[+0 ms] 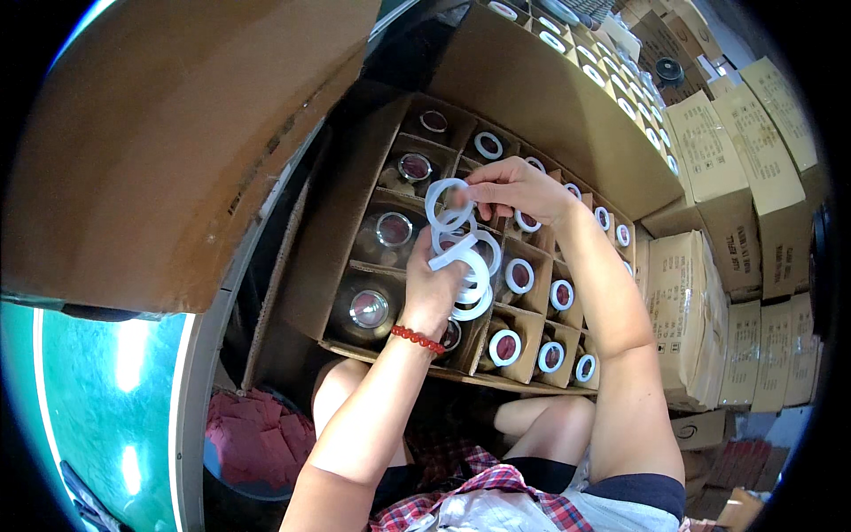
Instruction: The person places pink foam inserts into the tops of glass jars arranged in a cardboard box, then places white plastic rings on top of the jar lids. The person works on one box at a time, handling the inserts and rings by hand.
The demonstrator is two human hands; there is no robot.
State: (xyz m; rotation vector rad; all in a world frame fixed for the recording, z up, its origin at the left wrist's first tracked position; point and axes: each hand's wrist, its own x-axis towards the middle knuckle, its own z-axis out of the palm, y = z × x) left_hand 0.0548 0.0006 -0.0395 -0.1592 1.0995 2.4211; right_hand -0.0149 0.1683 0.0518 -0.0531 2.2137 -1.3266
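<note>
My left hand [427, 288], with a red bead bracelet at its wrist, is closed on a loose bunch of white plastic rings [480, 265]. Thumb and fingers of my right hand [521, 190] pinch one white ring [432, 206] at the top of that bunch. Both hands are above an open cardboard carton [332, 266] divided into cells. Glass jars [368, 309] stand upright in the cells, reddish inside. Those on the left have bare rims; many on the right carry a white ring [519, 350] around the mouth. My left hand and the rings hide some middle cells.
A raised carton flap [532, 89] rises behind; beyond it is another carton of ringed jars [592, 74]. Sealed boxes [678, 310] are stacked at right. A large brown box [168, 133] is at upper left. Lower left, a tub holds pink-red pieces [257, 434] beside a green surface [106, 399].
</note>
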